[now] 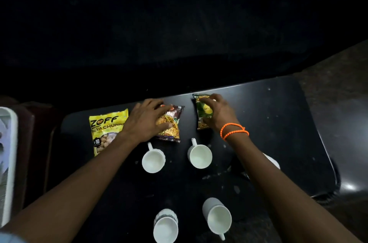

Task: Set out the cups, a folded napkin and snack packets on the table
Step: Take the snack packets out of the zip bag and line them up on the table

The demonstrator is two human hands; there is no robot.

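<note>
Three snack packets lie in a row near the far edge of the black table [278, 115]. A yellow packet [105, 123] is at the left. My left hand [146, 119] rests flat on the brown middle packet [172, 123], fingers around its top. My right hand [218, 112], with orange bands at the wrist, grips the green and yellow packet [202, 111]. Several white cups stand nearer me: two in the middle row [153, 160] [200, 156], two at the front [165, 226] [218, 218]. Another white item [272, 162] shows partly behind my right forearm.
A white plastic tray or rack [9, 155] stands at the far left beside the table, on a dark reddish surface. The table's right corner is rounded, with bare floor [338, 75] beyond it. The room behind the table is dark.
</note>
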